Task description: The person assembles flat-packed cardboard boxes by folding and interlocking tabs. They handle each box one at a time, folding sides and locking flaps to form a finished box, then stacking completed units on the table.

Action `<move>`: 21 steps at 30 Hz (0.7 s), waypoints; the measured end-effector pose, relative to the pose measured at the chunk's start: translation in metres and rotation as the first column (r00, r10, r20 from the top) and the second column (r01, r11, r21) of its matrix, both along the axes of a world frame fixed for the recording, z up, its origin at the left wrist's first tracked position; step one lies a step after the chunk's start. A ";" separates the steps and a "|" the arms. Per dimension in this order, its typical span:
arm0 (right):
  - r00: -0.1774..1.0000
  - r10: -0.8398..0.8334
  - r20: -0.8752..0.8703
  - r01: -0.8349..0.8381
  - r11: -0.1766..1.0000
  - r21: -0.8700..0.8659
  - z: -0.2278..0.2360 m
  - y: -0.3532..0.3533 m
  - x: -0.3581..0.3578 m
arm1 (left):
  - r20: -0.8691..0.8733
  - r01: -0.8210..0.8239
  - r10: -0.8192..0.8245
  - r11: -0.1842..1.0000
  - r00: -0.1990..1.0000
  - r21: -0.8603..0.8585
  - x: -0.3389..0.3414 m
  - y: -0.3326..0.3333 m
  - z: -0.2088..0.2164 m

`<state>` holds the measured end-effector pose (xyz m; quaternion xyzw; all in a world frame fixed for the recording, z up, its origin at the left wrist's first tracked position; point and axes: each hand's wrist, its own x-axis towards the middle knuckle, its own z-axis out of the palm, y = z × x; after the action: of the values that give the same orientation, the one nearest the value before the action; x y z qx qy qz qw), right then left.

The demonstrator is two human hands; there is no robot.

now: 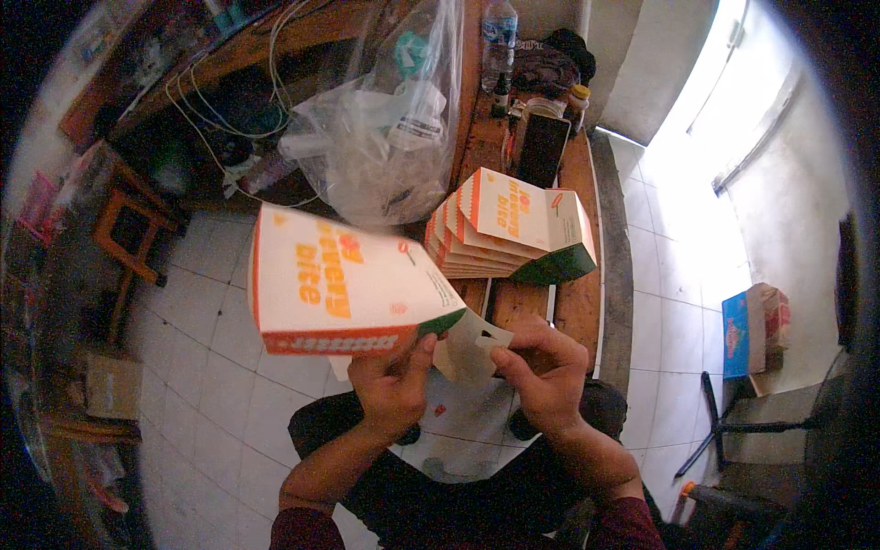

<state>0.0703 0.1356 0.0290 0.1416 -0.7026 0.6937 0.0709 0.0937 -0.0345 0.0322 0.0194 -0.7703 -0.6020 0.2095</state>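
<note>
A white cardboard food box (367,275) with orange edges, a green end and yellow-and-red print hangs tilted above my lap, partly folded. My left hand (390,385) is closed on its lower edge, beside the green end. The thumb and fingers of my right hand (547,371) pinch a pale flap (493,341) with a slot in it, which sticks out from the box's green end. Part of the flap's underside is hidden behind the fingers. Beyond, a stack of matching food boxes (513,215), nested together, lies on the wooden bench.
The wooden bench (576,302) also carries a phone (541,147), a water bottle (500,41), small bottles and a dark cap (570,53). A clear plastic bag (367,156) stands left of them. On the tiled floor are a wooden stool (137,229) and a blue box (736,335).
</note>
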 end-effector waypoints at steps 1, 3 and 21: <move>0.998 0.014 -0.056 -0.016 1.000 -0.019 0.003 0.002 -0.001 | -0.005 -0.031 0.032 0.999 0.999 0.021 0.004 0.004 -0.009; 0.981 0.024 -0.191 -0.024 1.000 0.005 0.007 0.002 -0.001 | -0.073 -0.057 0.050 0.993 0.996 -0.102 0.005 0.007 -0.018; 0.928 -0.132 -0.349 0.171 0.982 0.083 0.005 -0.003 0.000 | -0.205 -0.037 -0.047 0.923 0.978 -0.384 0.003 0.036 -0.041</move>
<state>0.0700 0.1324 0.0338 0.2089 -0.7264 0.6103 0.2373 0.0966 0.0012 -0.0086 -0.0879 -0.8471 -0.4379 0.2879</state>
